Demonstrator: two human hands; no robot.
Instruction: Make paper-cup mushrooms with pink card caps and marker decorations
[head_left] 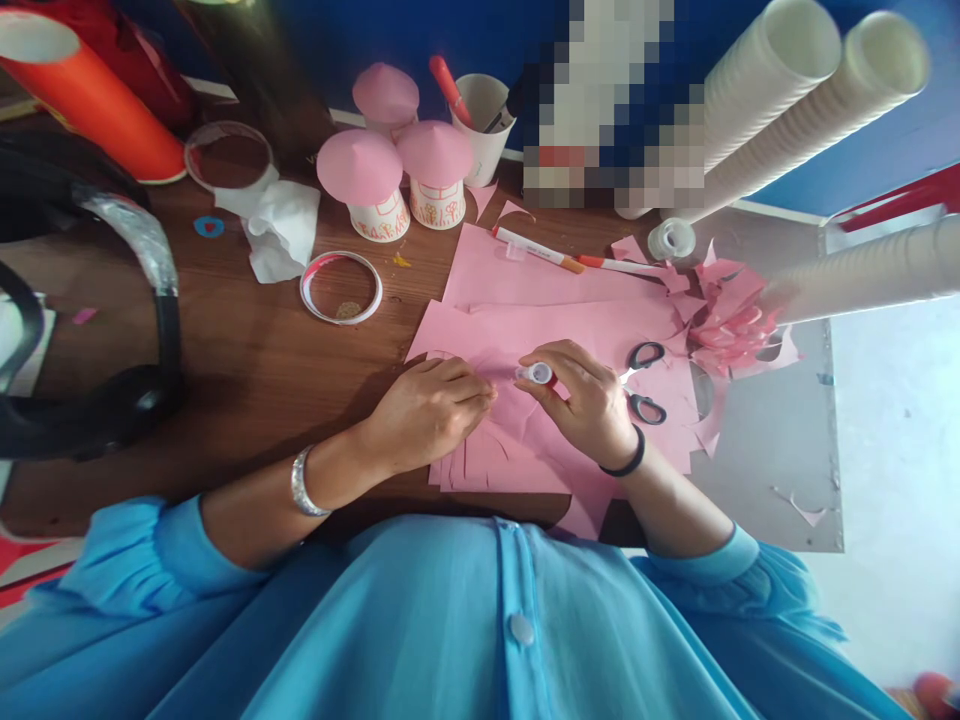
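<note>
Pink paper sheets [570,330] lie stacked in front of me, some with curved cuts. My right hand [589,400] grips a small white tube [535,373], its round end facing up. To its left, my left hand [431,412] is closed over the sheets, fingertips pressed together; what they pinch is too small to make out. The two hands are a short distance apart. Scissors with black handles [646,408] rest on the paper beside my right hand, their blades partly hidden by it.
Paper cups with pink cone roofs [360,170] stand at the back, near a cup of pens [487,130]. Markers [540,250] lie behind the sheets. Pink scraps [731,310] and stacked white cups [780,120] are right; a tape roll [341,288] and black headphones [161,340] left.
</note>
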